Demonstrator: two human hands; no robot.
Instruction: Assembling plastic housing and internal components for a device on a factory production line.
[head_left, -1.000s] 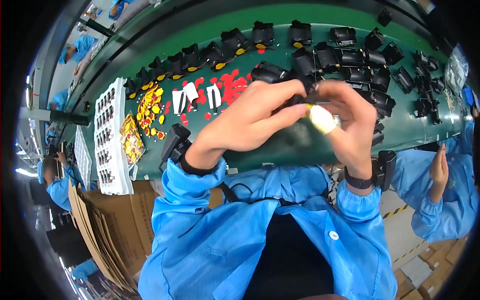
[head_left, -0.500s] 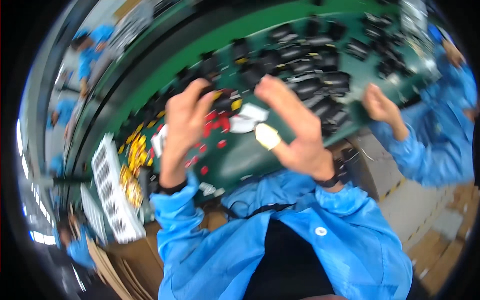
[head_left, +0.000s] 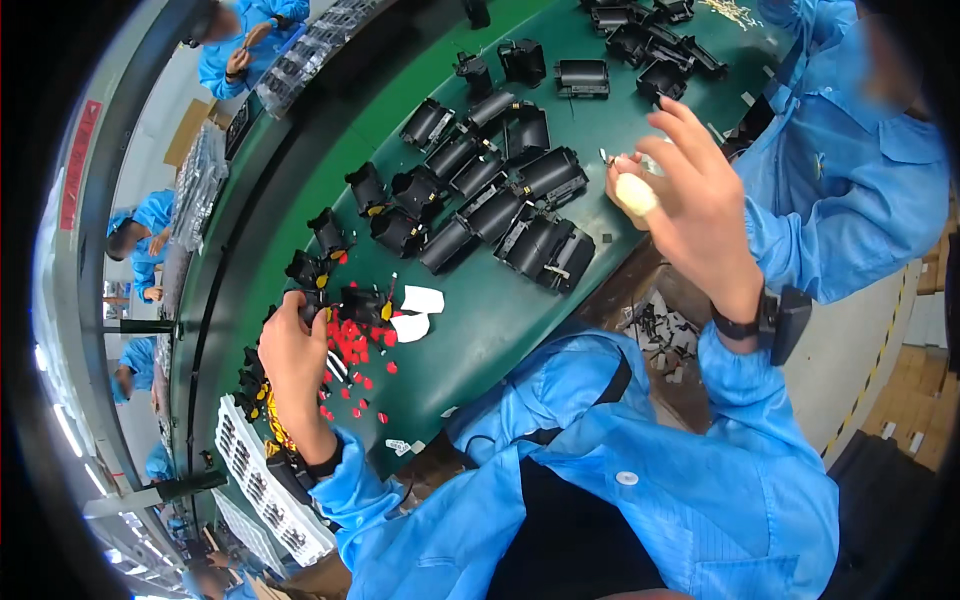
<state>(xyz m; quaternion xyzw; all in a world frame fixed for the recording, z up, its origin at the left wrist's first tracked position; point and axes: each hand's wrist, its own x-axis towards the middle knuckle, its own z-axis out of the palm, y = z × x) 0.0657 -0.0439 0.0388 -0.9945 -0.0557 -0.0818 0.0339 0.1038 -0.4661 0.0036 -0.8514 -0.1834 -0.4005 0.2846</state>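
Observation:
At the left of the green table, my left hand [head_left: 292,352] has its thumb and fingertips closed about a small black plastic housing [head_left: 316,299]. Another black housing with a yellow piece [head_left: 364,304] lies just right of it. My right hand [head_left: 700,195] is raised over the table's right side, with a yellow cover [head_left: 636,194] on its thumb. Its thumb and index finger are pinched together, while the other fingers stretch upward. Whatever sits in that pinch is too small to name. Red pieces [head_left: 350,342] lie scattered beside my left hand, near white paper pieces [head_left: 422,299].
Many black housings [head_left: 493,210] cover the green table [head_left: 470,345]. A white tray of parts [head_left: 262,480] stands at the left, beside yellow pieces [head_left: 277,425]. Close on the right is a co-worker in a blue sleeve [head_left: 815,235]. A bin of scraps [head_left: 660,335] sits below the table edge.
The view has turned. My hands have moved apart: the left has come down onto a black housing, the right has gone to the right and its fingers have pinched together.

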